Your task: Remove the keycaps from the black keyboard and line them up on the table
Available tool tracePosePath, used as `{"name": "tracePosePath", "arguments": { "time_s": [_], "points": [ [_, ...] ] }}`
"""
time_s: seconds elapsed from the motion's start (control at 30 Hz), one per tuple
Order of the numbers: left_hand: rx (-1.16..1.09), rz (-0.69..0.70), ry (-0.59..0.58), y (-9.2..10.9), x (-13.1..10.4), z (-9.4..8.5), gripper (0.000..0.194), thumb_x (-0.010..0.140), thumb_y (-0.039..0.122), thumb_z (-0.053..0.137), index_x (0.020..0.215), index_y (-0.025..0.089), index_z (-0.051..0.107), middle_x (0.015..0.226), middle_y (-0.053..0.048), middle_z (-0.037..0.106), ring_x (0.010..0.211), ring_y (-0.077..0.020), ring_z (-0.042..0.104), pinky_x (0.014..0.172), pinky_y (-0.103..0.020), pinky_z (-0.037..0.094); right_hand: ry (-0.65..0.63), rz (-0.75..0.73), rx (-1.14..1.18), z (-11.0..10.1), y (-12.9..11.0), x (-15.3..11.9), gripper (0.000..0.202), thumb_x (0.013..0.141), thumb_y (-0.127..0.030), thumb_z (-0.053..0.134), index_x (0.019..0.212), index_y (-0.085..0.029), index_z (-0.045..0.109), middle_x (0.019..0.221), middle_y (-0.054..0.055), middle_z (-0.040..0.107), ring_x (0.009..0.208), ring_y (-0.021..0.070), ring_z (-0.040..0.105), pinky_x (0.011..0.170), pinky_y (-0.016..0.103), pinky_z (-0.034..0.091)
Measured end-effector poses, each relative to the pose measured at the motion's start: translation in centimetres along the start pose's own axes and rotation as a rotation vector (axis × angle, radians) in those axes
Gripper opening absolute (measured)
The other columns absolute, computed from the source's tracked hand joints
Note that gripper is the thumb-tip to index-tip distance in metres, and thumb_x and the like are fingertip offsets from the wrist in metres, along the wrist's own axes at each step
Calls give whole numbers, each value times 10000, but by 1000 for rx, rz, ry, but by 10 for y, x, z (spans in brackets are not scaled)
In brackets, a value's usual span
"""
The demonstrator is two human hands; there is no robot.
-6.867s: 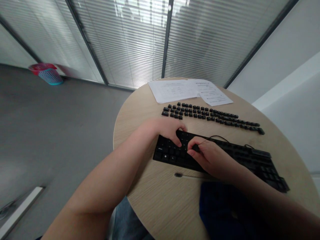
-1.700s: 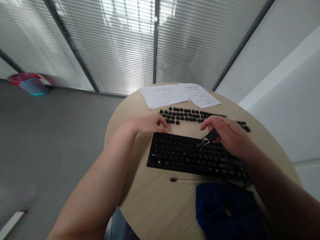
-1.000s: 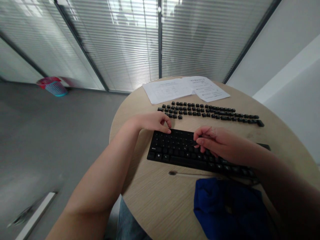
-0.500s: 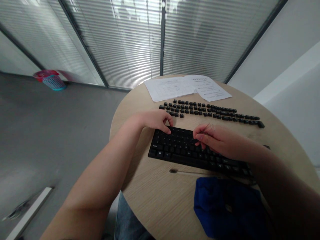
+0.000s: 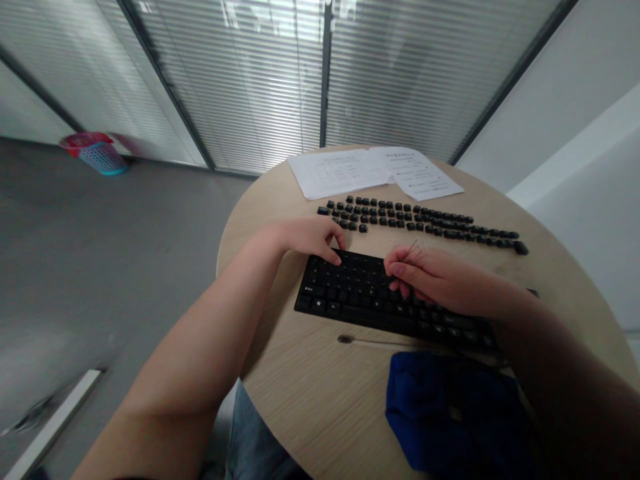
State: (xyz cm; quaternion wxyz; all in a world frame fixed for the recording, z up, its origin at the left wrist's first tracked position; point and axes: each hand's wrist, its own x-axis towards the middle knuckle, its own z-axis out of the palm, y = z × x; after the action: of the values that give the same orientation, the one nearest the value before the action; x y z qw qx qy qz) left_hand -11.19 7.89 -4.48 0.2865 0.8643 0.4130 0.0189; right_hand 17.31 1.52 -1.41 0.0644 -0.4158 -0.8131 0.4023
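A black keyboard (image 5: 370,317) lies at a slant on the round wooden table, with keycaps gone from its upper left rows. My left hand (image 5: 313,238) holds its far left corner, thumb on the top face and fingers bent over the back edge. Over the middle of the keyboard, my right hand (image 5: 425,273) is closed in a pinch on a wire keycap puller (image 5: 414,248), whose thin wires stick up above the fingers. The puller's lower end is hard to make out. Loose black keycaps (image 5: 385,213) lie in rows behind the keyboard.
Printed papers (image 5: 350,172) lie at the table's far edge. A thin-handled brush (image 5: 370,343) rests in front of the keyboard, beside a blue cloth (image 5: 425,407). On the floor stands a red and blue basket (image 5: 103,157). Glass with blinds (image 5: 260,87) is behind the table.
The view has shifted very slightly. Both hands stay at nearly the same places on and over the keyboard; nothing is visibly taken up or let go.
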Motion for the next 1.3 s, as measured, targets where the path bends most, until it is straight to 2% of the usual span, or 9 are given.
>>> {"name": "tracePosePath", "arguments": {
  "time_s": [0.17,0.37,0.6,0.73,0.83,0.9,1.0,1.13,1.3],
  "points": [
    [1,-11,-9,-1,0,0,458,748,443,766,1114,168,786,750,9,582,679,-158,533,630,-274,361,4,-40,-111,6,-4,-2,279,1064,-427,478,923,-244,635,760,7,703,695,185,646,671,325,450],
    [6,-9,-3,-1,0,1,437,750,446,767,1093,176,787,745,13,581,678,-158,534,625,-270,357,48,-95,-266,14,-14,-4,236,1040,-403,528,951,-237,671,823,18,714,749,195,630,702,330,407],
    [38,-15,-2,2,-1,0,418,765,410,752,1104,167,789,782,-1,611,692,-158,556,637,-265,385,54,-150,-305,21,-23,-10,171,1014,-306,579,924,-222,698,748,-1,702,647,160,580,632,304,363],
    [99,7,86,17,-8,-3,460,820,461,729,1181,179,764,908,-35,683,792,-181,610,712,-277,431,116,-233,-282,25,-12,-9,120,995,-296,609,989,-215,698,838,19,728,699,168,620,654,297,405],
    [122,154,147,34,-13,0,584,790,460,788,1304,194,710,1250,-100,694,1115,-255,634,953,-338,467,158,-343,-274,30,1,-6,95,984,-252,600,1011,-212,682,933,44,735,799,187,665,723,303,456],
    [142,205,112,44,-13,5,660,744,435,842,1336,190,685,1319,-118,676,1213,-287,608,1043,-373,451,211,-404,-257,35,11,-3,98,989,-222,558,961,-212,651,888,41,716,790,189,665,724,302,471],
    [179,163,34,51,-8,13,681,700,378,879,1331,213,684,1265,-99,695,1155,-287,631,1006,-383,476,323,-497,-238,43,23,1,116,988,-198,527,893,-225,588,810,28,682,717,183,636,668,293,470],
    [127,113,-19,51,-3,17,741,684,340,887,1375,203,657,1282,-106,696,1153,-297,635,986,-391,478,432,-610,-221,51,32,1,102,1020,-238,521,921,-240,547,791,18,668,669,177,608,627,287,473],
    [103,101,-20,50,-4,17,703,684,335,894,1339,232,662,1234,-81,716,1106,-278,640,945,-366,470,458,-663,-205,54,37,-2,108,1058,-318,518,977,-251,546,823,24,675,690,185,626,636,306,487]
  ]
}}
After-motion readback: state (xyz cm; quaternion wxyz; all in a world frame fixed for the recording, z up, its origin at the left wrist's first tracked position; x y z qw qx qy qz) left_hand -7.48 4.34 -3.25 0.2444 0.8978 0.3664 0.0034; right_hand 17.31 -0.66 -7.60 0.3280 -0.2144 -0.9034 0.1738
